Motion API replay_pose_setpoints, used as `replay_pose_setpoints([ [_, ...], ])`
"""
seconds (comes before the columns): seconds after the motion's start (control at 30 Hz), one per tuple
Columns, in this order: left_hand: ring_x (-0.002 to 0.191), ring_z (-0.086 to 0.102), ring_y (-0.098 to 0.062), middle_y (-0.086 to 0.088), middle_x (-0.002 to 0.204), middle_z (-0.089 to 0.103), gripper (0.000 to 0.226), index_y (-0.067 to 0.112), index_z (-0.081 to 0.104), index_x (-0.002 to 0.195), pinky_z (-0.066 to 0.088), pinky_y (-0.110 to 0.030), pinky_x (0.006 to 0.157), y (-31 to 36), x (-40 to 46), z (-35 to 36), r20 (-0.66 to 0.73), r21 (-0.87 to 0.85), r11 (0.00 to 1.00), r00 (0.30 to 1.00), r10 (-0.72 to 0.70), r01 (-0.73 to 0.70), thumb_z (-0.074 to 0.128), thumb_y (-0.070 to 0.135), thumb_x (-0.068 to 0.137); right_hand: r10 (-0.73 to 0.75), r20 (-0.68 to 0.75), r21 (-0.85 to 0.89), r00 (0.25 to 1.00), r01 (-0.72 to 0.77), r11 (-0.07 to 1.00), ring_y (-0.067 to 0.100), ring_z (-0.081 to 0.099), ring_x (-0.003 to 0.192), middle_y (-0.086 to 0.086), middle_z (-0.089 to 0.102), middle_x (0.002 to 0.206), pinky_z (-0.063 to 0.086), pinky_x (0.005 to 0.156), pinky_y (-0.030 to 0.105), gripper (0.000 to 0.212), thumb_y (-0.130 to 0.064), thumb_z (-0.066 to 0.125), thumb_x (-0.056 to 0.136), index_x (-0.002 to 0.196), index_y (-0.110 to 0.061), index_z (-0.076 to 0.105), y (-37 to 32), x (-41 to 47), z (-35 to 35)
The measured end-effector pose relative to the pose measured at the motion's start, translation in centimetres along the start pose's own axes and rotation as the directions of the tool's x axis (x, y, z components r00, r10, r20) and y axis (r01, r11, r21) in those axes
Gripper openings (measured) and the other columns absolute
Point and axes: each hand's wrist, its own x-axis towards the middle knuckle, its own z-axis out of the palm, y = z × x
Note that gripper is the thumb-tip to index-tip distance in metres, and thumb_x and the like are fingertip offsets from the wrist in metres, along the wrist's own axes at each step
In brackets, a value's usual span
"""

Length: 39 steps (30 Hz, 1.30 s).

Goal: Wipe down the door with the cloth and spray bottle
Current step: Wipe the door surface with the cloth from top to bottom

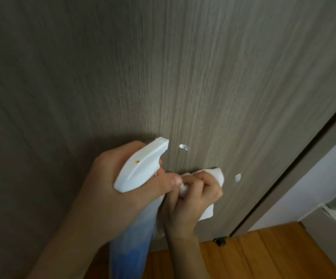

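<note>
Two hands low against door (pixel 163 67), side by side. Left hand (pixel 110 190): grip wrapped round neck of bottle (pixel 141 168), thumb lying across the front below the white head, fingers out of sight behind it; forearm rising from lower left. Nozzle aimed up and right at door, close to it; pale blue body hanging down between the forearms. Right hand (pixel 193 198): grip curled tight round bunched white cloth (pixel 217 178), knuckles up, wrist bent, forearm coming straight up from below. Cloth pressed to door, one wad sticking out above the fingers, a loose flap hanging below the palm. Thumb of left hand just touching cloth and right fingers. Two wet blobs on door: one (pixel 183 147) just right of nozzle, one (pixel 238 177) just right of cloth. Wooden floor (pixel 263 254) below, small black stop (pixel 220 241) at door's foot.
</note>
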Motion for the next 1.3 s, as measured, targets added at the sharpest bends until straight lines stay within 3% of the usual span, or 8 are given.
replay_pose_setpoints([
  [0.07,0.064,0.066,-0.015,-0.005,0.069,0.068,0.031,0.010,0.069,0.075,0.048,-0.018,0.058,0.1,0.0,-0.3,0.022,0.021,1.000,1.000,-0.012,0.011,0.086,0.034,0.066,-0.015,-0.086,0.031,0.996,0.018,0.999,0.015,0.040,0.105,0.006,0.047,0.103,0.042,0.082,0.049,0.037,-0.043,0.057,0.096,0.081,-0.008,0.057,-0.2,2.2,0.3],
  [0.23,0.068,0.068,-0.017,-0.004,0.073,0.068,0.036,0.009,0.069,0.079,0.050,-0.018,0.059,0.0,-0.2,-1.2,0.019,0.032,0.999,1.000,0.025,-0.025,0.084,0.040,0.067,0.008,-0.233,0.028,0.972,-0.001,1.000,0.028,0.048,0.092,0.016,0.054,0.092,0.037,0.087,0.033,0.035,-0.032,0.064,0.089,0.071,-0.003,0.057,-2.8,6.5,1.2],
  [0.47,0.075,0.072,-0.019,-0.001,0.078,0.072,0.036,0.018,0.072,0.083,0.057,-0.025,0.063,-0.6,-0.5,-2.7,0.005,0.048,0.999,1.000,0.001,-0.002,0.081,0.047,0.065,0.025,-0.375,0.081,0.927,0.006,0.997,0.017,0.041,0.095,0.001,0.044,0.097,0.038,0.088,0.033,0.034,-0.035,0.060,0.093,0.075,-0.007,0.055,-5.6,10.3,2.1],
  [0.63,0.075,0.072,-0.017,0.000,0.077,0.073,0.036,0.021,0.072,0.083,0.058,-0.025,0.064,-1.0,-0.4,-3.2,-0.016,0.035,0.999,1.000,-0.007,0.008,0.080,0.050,0.063,0.140,-0.297,0.096,0.944,-0.116,0.989,0.018,0.041,0.094,0.003,0.043,0.094,0.032,0.090,0.021,0.021,-0.032,0.056,0.093,0.082,-0.017,0.046,-3.4,5.8,1.9],
  [0.83,0.075,0.070,-0.020,-0.003,0.077,0.071,0.037,0.019,0.071,0.084,0.057,-0.026,0.063,-1.0,-0.3,-2.9,-0.027,0.042,0.999,1.000,0.012,-0.011,0.083,0.047,0.064,0.225,-0.252,0.047,0.941,-0.220,0.974,0.031,0.044,0.088,0.012,0.048,0.091,0.028,0.090,0.012,0.026,-0.026,0.054,0.091,0.076,-0.004,0.052,-2.1,2.4,2.1],
  [0.93,0.076,0.070,-0.018,-0.002,0.078,0.071,0.035,0.019,0.070,0.084,0.055,-0.021,0.063,-0.9,-0.4,-2.8,-0.014,0.042,0.999,1.000,0.023,-0.022,0.083,0.046,0.067,0.156,-0.275,0.051,0.949,-0.148,0.988,0.029,0.043,0.088,0.017,0.049,0.088,0.029,0.089,0.012,0.024,-0.025,0.056,0.091,0.076,-0.007,0.051,-3.0,4.2,2.1],
  [1.07,0.077,0.071,-0.017,-0.002,0.080,0.072,0.039,0.019,0.071,0.085,0.058,-0.029,0.065,-0.7,-0.4,-2.9,-0.026,0.004,1.000,0.999,0.023,-0.022,0.080,0.051,0.065,0.047,-0.324,0.071,0.945,-0.025,0.997,0.016,0.037,0.092,0.003,0.042,0.093,0.031,0.087,0.022,0.024,-0.029,0.057,0.092,0.077,-0.013,0.047,-5.1,8.8,2.0],
  [1.3,0.079,0.073,-0.018,-0.003,0.083,0.074,0.037,0.023,0.072,0.086,0.059,-0.030,0.067,-0.4,-0.3,-3.2,-0.044,-0.019,0.999,0.999,0.032,-0.033,0.080,0.050,0.062,-0.022,-0.382,0.044,0.924,0.041,0.998,0.023,0.042,0.089,0.004,0.045,0.092,0.038,0.082,0.034,0.034,-0.035,0.056,0.095,0.076,-0.006,0.053,-7.2,13.8,1.7],
])
